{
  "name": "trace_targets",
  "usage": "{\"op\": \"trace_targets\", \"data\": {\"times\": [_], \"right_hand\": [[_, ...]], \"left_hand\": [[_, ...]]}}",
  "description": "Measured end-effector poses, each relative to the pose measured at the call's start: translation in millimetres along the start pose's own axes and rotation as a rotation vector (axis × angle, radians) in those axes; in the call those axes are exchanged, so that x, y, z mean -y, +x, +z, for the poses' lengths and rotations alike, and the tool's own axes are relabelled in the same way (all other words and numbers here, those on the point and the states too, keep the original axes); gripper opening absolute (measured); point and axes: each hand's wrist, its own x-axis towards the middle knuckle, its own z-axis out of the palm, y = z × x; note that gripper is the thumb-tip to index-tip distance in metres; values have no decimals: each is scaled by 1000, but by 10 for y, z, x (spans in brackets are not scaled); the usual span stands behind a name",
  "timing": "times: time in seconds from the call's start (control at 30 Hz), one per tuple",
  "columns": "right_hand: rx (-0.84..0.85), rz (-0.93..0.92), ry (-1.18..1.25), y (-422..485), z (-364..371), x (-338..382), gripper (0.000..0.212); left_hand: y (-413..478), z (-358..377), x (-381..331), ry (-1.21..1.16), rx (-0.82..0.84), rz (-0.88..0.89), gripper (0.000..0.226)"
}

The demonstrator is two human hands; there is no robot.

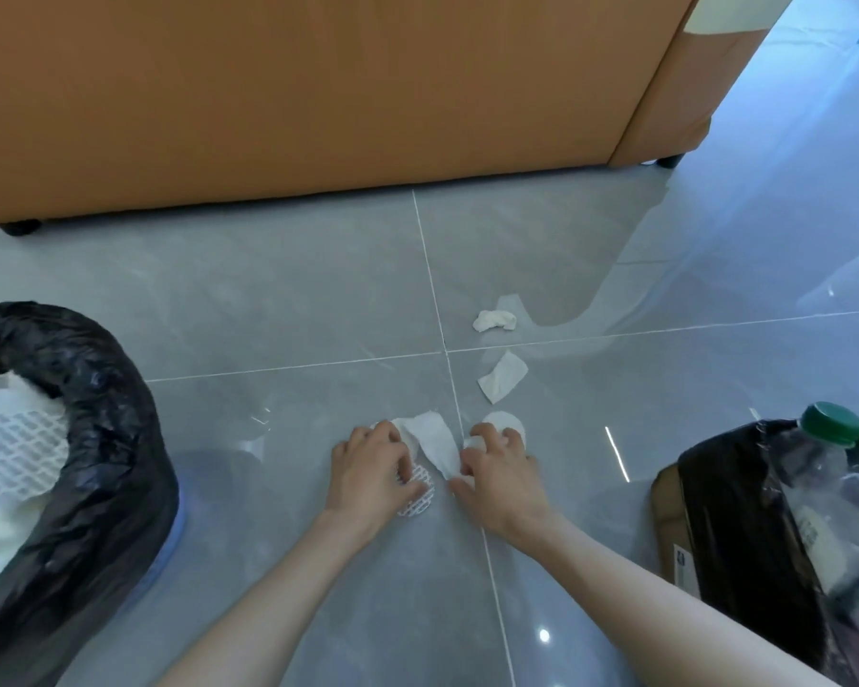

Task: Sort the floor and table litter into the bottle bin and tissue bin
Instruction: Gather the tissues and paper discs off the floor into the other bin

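Both hands are down on the grey floor over a small heap of white tissue. My left hand (375,471) curls its fingers over a crumpled tissue and a white mesh pad (417,495). My right hand (499,471) grips the edge of a long tissue strip (435,443), with a round white pad (504,421) under its fingertips. Two more tissues lie farther out: a flat one (503,376) and a crumpled one (494,319). The tissue bin (95,438), lined in black, stands at left. The bottle bin (745,528) is at right.
An orange sofa (318,91) on short black feet closes off the far side. The tissue bin holds white tissue and mesh. Clear bottles with green caps (831,423) stick out of the bottle bin. Glossy tiles stretch away to the right.
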Motion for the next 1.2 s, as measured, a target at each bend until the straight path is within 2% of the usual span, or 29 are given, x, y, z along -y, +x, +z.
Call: {"op": "trace_targets", "data": {"times": [0.13, 0.27, 0.4, 0.53, 0.67, 0.73, 0.9, 1.03, 1.2], "right_hand": [[-23, -61, 20, -190, 116, 6, 22], [-93, -79, 34, -315, 142, 0, 22], [-191, -77, 266, -393, 91, 36, 19], [-306, -22, 521, -403, -20, 151, 19], [-251, -93, 449, -414, -26, 235, 14], [-196, -128, 374, -417, 33, 233, 13], [-146, -134, 358, -427, 168, 182, 15], [-161, -61, 388, -410, 184, 160, 13], [-196, 96, 719, -360, 82, 208, 15]], "left_hand": [[-232, -2, 190, -79, 34, -5, 23], [-423, 6, 380, -230, 0, 12, 33], [-539, -23, 511, -315, -27, 24, 44], [-623, -56, 543, -188, -112, -31, 53], [-647, -68, 481, -127, -13, -149, 75], [-619, -41, 452, -89, 58, -151, 78], [-515, -6, 370, -76, 108, -96, 62], [-489, 25, 346, -236, 126, -129, 56], [-506, -23, 365, -445, 52, -202, 29]]}}
